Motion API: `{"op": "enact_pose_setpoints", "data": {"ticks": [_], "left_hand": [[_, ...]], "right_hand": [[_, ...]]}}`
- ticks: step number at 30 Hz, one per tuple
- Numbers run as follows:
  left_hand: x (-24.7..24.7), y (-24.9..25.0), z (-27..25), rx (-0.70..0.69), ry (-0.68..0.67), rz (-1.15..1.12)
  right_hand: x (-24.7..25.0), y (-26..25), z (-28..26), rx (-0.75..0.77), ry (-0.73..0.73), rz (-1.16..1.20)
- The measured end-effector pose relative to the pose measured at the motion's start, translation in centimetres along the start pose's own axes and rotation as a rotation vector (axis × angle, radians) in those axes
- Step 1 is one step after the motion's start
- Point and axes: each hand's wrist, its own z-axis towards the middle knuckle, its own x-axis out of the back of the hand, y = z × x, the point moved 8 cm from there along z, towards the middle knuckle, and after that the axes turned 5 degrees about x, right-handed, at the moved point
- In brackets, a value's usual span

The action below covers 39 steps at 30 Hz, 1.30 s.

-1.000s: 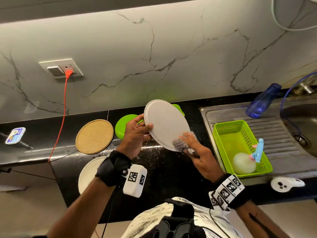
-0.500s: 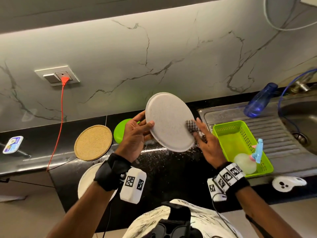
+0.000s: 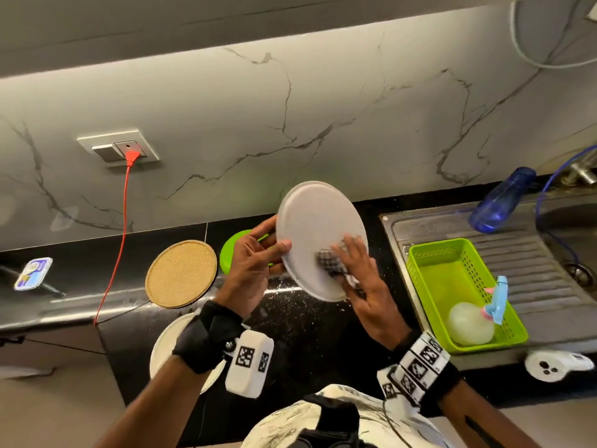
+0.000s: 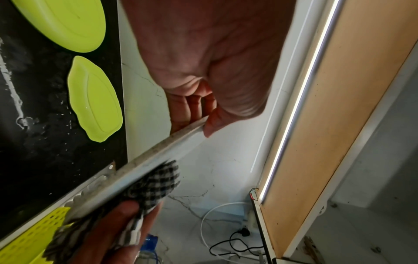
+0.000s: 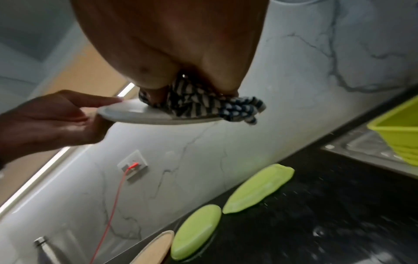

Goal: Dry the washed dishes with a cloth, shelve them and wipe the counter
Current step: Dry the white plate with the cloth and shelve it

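A round white plate (image 3: pixel 318 227) is held tilted above the black counter (image 3: pixel 300 334). My left hand (image 3: pixel 274 244) grips its left rim, thumb on the near face and fingers behind; the left wrist view shows that hand (image 4: pixel 203 116) pinching the plate's edge (image 4: pixel 147 160). My right hand (image 3: pixel 352 260) holds a bunched black-and-white checked cloth (image 3: pixel 329 265) and presses it on the lower right of the plate's face. In the right wrist view the cloth (image 5: pixel 203 105) lies on the plate (image 5: pixel 147 116), under the right hand (image 5: pixel 181 71).
On the counter lie a cork mat (image 3: pixel 181 274), two green plates (image 5: pixel 196 226) (image 5: pixel 257 187) and another white plate (image 3: pixel 164 344) near the front edge. A green basket (image 3: pixel 452 286) and a blue bottle (image 3: pixel 500 202) sit on the steel drainboard (image 3: pixel 549 270). A red cable (image 3: pixel 119 237) hangs from the wall socket.
The plate rose a little. My right hand rubbed the cloth from the plate's lower edge up to its right rim, then back down to the lower middle of the face.
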Motion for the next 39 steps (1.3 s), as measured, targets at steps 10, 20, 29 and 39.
{"op": "enact_pose_setpoints", "data": {"ticks": [10,20,29,39], "left_hand": [[-3.9,-3.2,-0.6,0.049,-0.184,0.135],[-3.1,-3.9,-2.0,0.041,-0.254,0.18],[-2.8,-1.7,-1.6,-0.022,-0.267,0.296],[0.8,0.8,-1.6,-0.088,-0.173,0.19]], "right_hand": [[2.5,-0.6,4.9,-0.041,0.198,0.037],[4.2,0.7,5.8,-0.104,0.215,0.02],[2.8,-5.0,6.6,0.294,-0.001,-0.083],[3.5,6.5,1.8,-0.328,0.179,0.253]]}}
